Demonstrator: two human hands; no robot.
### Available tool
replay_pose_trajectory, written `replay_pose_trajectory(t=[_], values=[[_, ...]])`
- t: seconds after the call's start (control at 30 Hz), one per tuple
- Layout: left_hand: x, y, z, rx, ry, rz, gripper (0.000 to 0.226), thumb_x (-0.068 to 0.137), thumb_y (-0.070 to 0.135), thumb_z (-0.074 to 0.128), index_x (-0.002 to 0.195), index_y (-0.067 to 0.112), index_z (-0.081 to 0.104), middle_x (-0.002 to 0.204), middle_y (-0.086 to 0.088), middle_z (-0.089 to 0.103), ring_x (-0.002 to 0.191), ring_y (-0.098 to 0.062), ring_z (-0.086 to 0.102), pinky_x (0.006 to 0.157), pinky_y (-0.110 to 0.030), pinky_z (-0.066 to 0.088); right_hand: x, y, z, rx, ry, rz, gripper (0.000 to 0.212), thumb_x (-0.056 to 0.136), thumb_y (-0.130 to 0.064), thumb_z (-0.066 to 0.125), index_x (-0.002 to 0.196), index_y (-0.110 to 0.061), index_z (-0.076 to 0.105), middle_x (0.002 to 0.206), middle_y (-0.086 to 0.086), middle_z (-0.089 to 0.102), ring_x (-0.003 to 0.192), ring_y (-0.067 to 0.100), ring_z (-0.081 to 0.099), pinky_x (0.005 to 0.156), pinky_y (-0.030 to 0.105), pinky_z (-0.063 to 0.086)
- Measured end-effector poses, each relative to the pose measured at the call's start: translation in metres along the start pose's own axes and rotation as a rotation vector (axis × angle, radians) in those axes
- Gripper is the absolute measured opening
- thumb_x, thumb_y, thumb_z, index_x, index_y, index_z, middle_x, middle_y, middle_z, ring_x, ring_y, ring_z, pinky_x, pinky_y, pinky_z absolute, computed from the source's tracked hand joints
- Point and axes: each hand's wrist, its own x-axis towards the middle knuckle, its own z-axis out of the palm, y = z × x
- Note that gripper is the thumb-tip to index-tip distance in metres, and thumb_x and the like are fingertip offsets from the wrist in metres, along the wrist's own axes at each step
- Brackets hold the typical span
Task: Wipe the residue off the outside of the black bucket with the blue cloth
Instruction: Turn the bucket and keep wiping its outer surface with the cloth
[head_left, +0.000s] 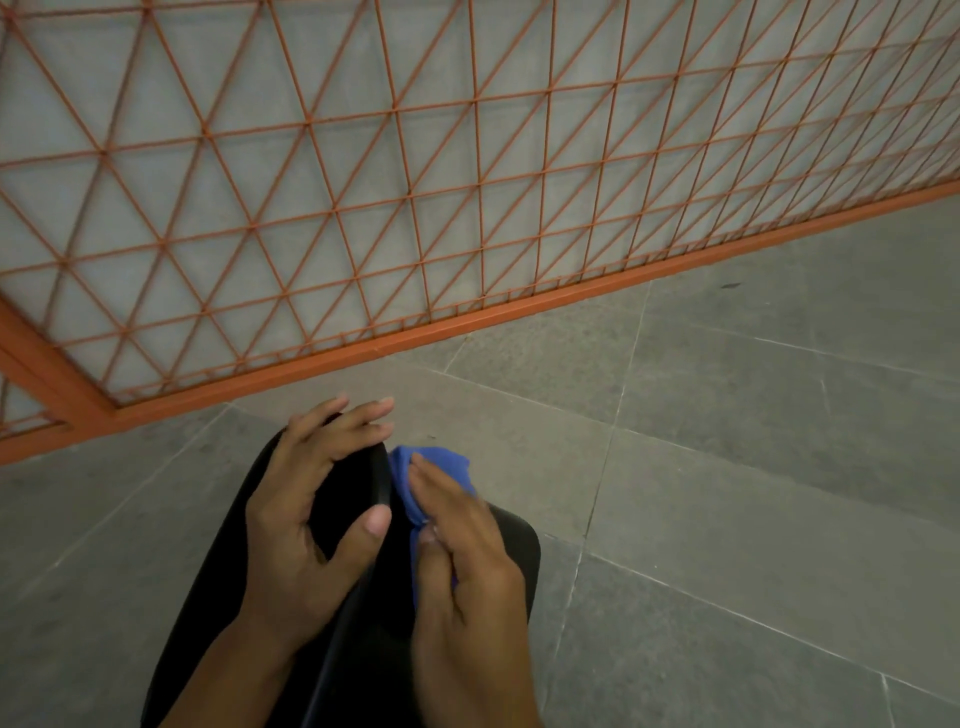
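The black bucket (208, 587) fills the lower middle of the head view, tilted over the grey floor. My left hand (306, 514) clasps its rim, fingers curled over the far edge and thumb pressed on the near side. My right hand (462, 561) is closed around the bunched blue cloth (426, 467) and presses it against the bucket's outer wall just right of the rim. Much of the cloth is hidden under my fingers. No residue can be made out on the dark surface.
An orange metal lattice fence (395, 171) with a thick bottom rail (363, 348) runs across behind the bucket. Grey stone floor tiles (727, 467) spread to the right and front.
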Motion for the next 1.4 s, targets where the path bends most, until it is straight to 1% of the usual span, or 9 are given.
replay_pose_trajectory(t=[0.17,0.37,0.53,0.63,0.73,0.9,1.03,1.23,1.4], values=[[-0.006,0.006,-0.001,-0.002,0.003,0.054,0.057,0.088,0.060,0.045,0.113,0.010,0.057,0.126,-0.006,0.059,0.131,-0.030,0.045,0.106,-0.062,0.031,0.019,-0.002,-0.006,-0.035,-0.125,0.031,0.046,0.081,-0.033,0.032,0.116,-0.027,0.060,0.119,-0.020,0.058,0.116,-0.007,0.046,0.102,0.014,0.035],[-0.008,0.011,0.001,0.003,0.013,0.093,0.055,0.088,0.058,0.044,0.108,0.008,0.058,0.120,-0.004,0.064,0.129,-0.033,0.046,0.106,-0.064,0.028,0.039,0.072,-0.045,-0.314,-0.135,0.326,0.033,0.089,-0.011,0.038,0.107,-0.016,0.066,0.115,-0.004,0.064,0.104,0.003,0.055,0.090,0.001,0.034],[-0.004,0.022,0.012,0.015,-0.039,0.119,0.056,0.087,0.060,0.044,0.104,0.009,0.062,0.123,0.007,0.061,0.128,-0.029,0.048,0.112,-0.047,0.027,0.027,0.114,-0.070,-0.370,0.008,0.626,0.033,0.094,-0.010,0.036,0.113,-0.016,0.062,0.115,0.004,0.064,0.102,0.014,0.057,0.095,0.026,0.042],[-0.002,0.022,0.013,-0.001,-0.063,0.112,0.051,0.087,0.060,0.045,0.104,0.016,0.063,0.123,0.008,0.062,0.129,-0.028,0.048,0.111,-0.051,0.028,0.004,0.088,-0.064,-0.321,0.085,0.559,0.033,0.094,-0.011,0.038,0.117,-0.021,0.059,0.119,0.001,0.061,0.103,0.011,0.055,0.097,0.025,0.038],[0.000,0.020,0.013,0.008,-0.081,0.111,0.050,0.087,0.058,0.046,0.105,0.015,0.063,0.122,0.000,0.063,0.129,-0.030,0.048,0.109,-0.056,0.030,-0.012,0.024,-0.043,-0.132,0.030,0.310,0.034,0.086,-0.034,0.037,0.117,-0.037,0.052,0.122,-0.013,0.056,0.112,-0.002,0.051,0.097,0.015,0.039],[0.002,0.014,0.009,0.002,-0.075,0.076,0.054,0.088,0.056,0.046,0.111,0.009,0.059,0.123,-0.006,0.060,0.130,-0.029,0.046,0.104,-0.060,0.033,0.015,-0.002,-0.024,-0.020,-0.060,0.132,0.041,0.081,-0.025,0.039,0.116,-0.024,0.060,0.118,-0.021,0.056,0.110,-0.014,0.048,0.096,0.004,0.032],[0.005,0.010,0.009,-0.019,-0.056,0.049,0.056,0.087,0.056,0.048,0.111,0.007,0.060,0.123,-0.006,0.061,0.130,-0.029,0.046,0.104,-0.059,0.034,0.035,0.061,-0.048,-0.238,-0.064,0.374,0.032,0.093,-0.009,0.038,0.114,-0.017,0.062,0.116,-0.003,0.062,0.098,0.000,0.051,0.091,0.008,0.037],[0.014,0.015,0.025,-0.004,-0.135,0.062,0.041,0.075,0.039,0.058,0.112,0.022,0.060,0.123,0.009,0.062,0.131,-0.021,0.046,0.105,-0.062,0.031,0.035,0.124,-0.077,-0.374,-0.057,0.799,0.032,0.098,-0.023,0.036,0.101,-0.006,0.063,0.098,0.016,0.065,0.092,0.027,0.061,0.085,0.037,0.047],[0.031,0.014,0.034,0.019,-0.308,0.056,0.043,0.072,0.043,0.062,0.113,0.029,0.059,0.125,0.018,0.060,0.130,-0.012,0.046,0.107,-0.056,0.034,0.045,0.123,-0.093,-0.619,-0.358,0.835,0.033,0.097,-0.026,0.040,0.085,-0.002,0.060,0.088,0.014,0.060,0.081,0.020,0.055,0.073,0.028,0.041]])
